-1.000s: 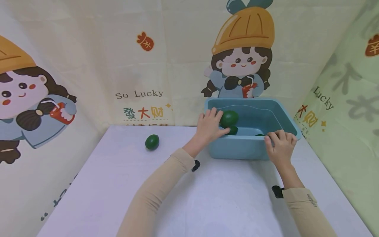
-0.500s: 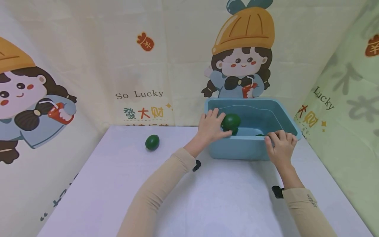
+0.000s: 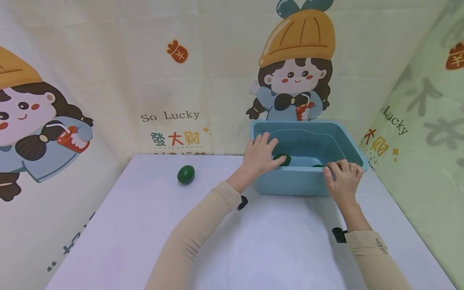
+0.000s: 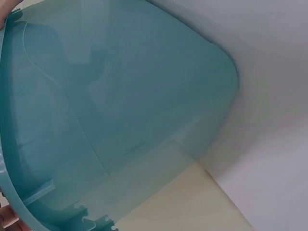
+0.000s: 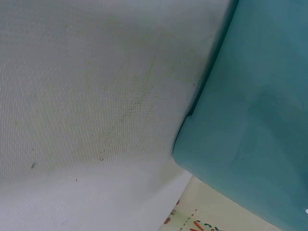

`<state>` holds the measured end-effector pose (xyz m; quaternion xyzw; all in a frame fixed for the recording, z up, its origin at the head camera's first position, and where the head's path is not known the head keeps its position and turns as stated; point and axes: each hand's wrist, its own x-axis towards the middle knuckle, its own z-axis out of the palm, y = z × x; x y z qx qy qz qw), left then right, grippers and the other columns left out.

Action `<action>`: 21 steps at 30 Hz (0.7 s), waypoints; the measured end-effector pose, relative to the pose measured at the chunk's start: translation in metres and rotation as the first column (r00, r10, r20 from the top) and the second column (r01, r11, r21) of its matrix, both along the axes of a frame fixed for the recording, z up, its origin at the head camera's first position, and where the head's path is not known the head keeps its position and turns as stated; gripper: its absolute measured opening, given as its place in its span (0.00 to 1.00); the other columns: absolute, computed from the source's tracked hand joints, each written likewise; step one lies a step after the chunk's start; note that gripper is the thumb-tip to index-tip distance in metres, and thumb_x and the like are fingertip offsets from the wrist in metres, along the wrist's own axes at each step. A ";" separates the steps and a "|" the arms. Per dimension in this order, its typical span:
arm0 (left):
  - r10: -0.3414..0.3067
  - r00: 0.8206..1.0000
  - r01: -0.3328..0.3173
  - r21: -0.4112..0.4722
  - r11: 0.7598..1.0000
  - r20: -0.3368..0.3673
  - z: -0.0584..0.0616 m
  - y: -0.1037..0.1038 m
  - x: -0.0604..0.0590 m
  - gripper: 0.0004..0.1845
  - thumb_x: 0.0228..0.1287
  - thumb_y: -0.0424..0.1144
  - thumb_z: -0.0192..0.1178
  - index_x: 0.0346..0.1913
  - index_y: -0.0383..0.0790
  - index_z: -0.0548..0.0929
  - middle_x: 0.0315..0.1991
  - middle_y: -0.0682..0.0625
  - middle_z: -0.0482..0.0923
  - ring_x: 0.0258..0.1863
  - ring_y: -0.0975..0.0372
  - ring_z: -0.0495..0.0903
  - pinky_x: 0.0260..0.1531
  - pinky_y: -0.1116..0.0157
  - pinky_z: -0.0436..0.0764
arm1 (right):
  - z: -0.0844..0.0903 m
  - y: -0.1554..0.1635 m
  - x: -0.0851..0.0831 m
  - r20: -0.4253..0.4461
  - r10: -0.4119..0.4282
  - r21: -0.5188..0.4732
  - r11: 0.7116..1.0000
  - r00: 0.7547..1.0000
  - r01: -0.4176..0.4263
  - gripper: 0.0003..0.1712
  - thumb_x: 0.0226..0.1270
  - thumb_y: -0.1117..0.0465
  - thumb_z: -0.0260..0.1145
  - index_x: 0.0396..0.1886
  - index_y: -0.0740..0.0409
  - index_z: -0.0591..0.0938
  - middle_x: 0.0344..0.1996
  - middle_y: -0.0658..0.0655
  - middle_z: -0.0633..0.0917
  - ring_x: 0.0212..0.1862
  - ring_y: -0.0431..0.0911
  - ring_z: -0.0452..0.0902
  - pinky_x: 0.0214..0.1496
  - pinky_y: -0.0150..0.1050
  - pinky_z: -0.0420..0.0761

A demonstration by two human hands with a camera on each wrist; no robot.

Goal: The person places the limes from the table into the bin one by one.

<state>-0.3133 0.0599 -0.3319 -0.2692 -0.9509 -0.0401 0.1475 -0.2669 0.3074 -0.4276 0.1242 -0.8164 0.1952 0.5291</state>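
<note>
A blue plastic bin [image 3: 293, 182] stands at the back right of the table. My left hand [image 3: 259, 156] lies over its left front corner, fingers spread above the inside and thumb across the front rim, with no fruit showing between them. Beneath the thumb, a dark green, glossy, avocado-like oval fruit [image 3: 287, 160] shows inside. The top of another green fruit [image 3: 318, 165] peeks over the front rim. My right hand [image 3: 344, 177] grips the rim at the right front corner. In the left wrist view, fingertips [image 4: 8, 219] show at the rim of the bin [image 4: 134, 86].
One more green fruit [image 3: 186, 175] lies on the white table [image 3: 145, 225], left of the bin. A printed cloth backdrop [image 3: 224, 80] rises close behind the bin, with side cloths at left and right. A black wrist device [image 3: 340, 235] sits under the right sleeve.
The large green fruit beside my left fingers sank slightly, then disappeared from beside them. My left hand has shifted slightly right. My right hand stays on the rim.
</note>
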 end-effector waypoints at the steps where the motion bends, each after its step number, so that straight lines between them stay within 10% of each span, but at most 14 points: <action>1: 0.003 1.000 -0.003 -0.005 1.000 0.008 0.000 0.000 0.000 0.31 0.60 0.66 0.44 0.60 0.51 0.68 0.54 0.51 0.63 0.52 0.59 0.61 0.44 0.61 0.65 | 0.000 0.000 0.000 0.001 0.000 0.000 1.000 1.000 0.000 0.29 0.69 0.43 0.46 0.26 0.62 0.77 0.29 0.65 0.71 0.33 0.60 0.57 0.41 0.58 0.49; 21: 0.011 1.000 -0.012 0.034 0.999 0.010 -0.001 -0.014 -0.005 0.30 0.59 0.64 0.47 0.59 0.50 0.69 0.53 0.50 0.64 0.50 0.59 0.64 0.46 0.60 0.65 | 0.003 -0.001 0.001 0.023 -0.005 0.002 1.000 1.000 0.005 0.28 0.69 0.43 0.45 0.27 0.62 0.77 0.29 0.65 0.71 0.33 0.60 0.58 0.42 0.59 0.49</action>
